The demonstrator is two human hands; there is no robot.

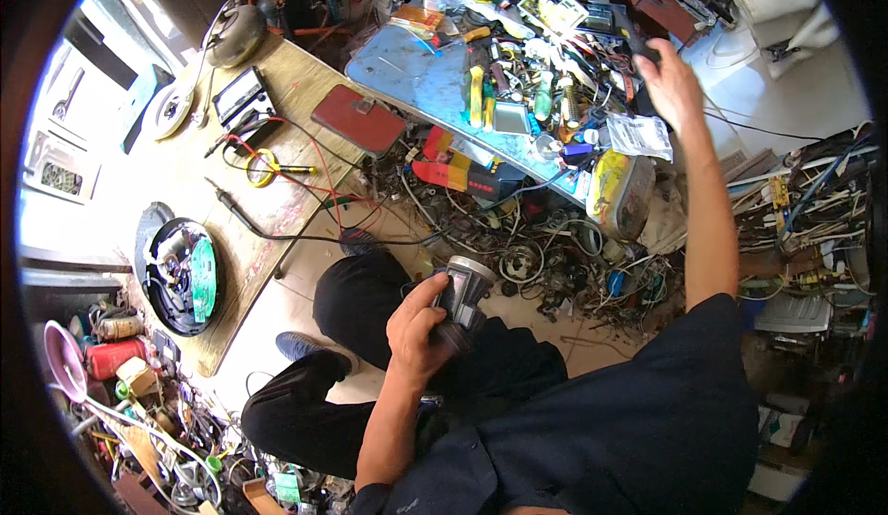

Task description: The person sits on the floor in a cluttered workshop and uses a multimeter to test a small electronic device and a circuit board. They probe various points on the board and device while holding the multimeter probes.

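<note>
My left hand is wrapped round a dark grey flashlight with a wide silver rim, held above my lap. My right arm stretches to the far right. There my right hand is at the right edge of the blue table, with its fingers bent round a dark thing that I cannot make out. Close to that hand lie a heap of pliers and other hand tools and a clear plastic bag. Screwdrivers with yellow handles and a green-handled tool lie farther left.
On the wooden table at left are a multimeter with red and black leads, yellow tape, a soldering iron and an opened round device with a green board. Tangled cables and scrap parts cover the floor below the blue table.
</note>
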